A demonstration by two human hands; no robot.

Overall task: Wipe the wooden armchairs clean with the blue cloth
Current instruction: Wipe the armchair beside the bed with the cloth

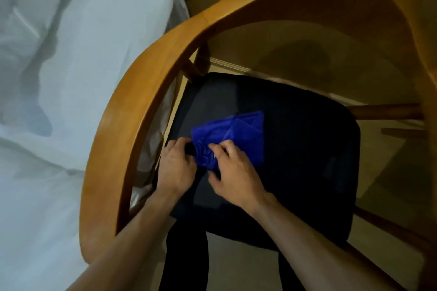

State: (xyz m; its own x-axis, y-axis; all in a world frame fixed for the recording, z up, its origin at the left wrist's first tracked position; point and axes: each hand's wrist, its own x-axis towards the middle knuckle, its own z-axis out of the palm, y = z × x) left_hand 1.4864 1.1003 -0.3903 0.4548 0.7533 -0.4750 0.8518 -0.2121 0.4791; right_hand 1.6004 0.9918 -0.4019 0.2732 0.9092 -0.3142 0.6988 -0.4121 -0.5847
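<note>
Two bare hands worked together over the dark seat cushion (295, 149) of a wooden armchair (132, 111), and that cushion served as the reference for everything else. On the cushion, toward its left half, lay the blue cloth (231, 134), folded into layers at its far end and bunched into tight pleats at its near end. The left hand (176, 168) sat at the cushion's left edge, its fingers curled round the gathered near corner of the cloth. The right hand (233, 172) was just beside it, toward the cushion's middle, with its fingertips bent down and pinching the same pleated bunch from the other side; both hands therefore gripped the cloth, with the bunch caught between them. Both forearms reached in from the near side of the cushion. The armchair's curved, honey-coloured rail arched around the cushion's left and far sides, and thinner wooden struts showed beyond the cushion's right edge. To the left of the cushion, outside the rail, lay a bed with white bedding (71, 78), rumpled into soft folds. Beyond the cushion's far edge a pale skirting board (227, 64) ran along the foot of a yellowish wall. Near the cushion's front edge, dark trouser legs (186, 255) stood on pale floor.
</note>
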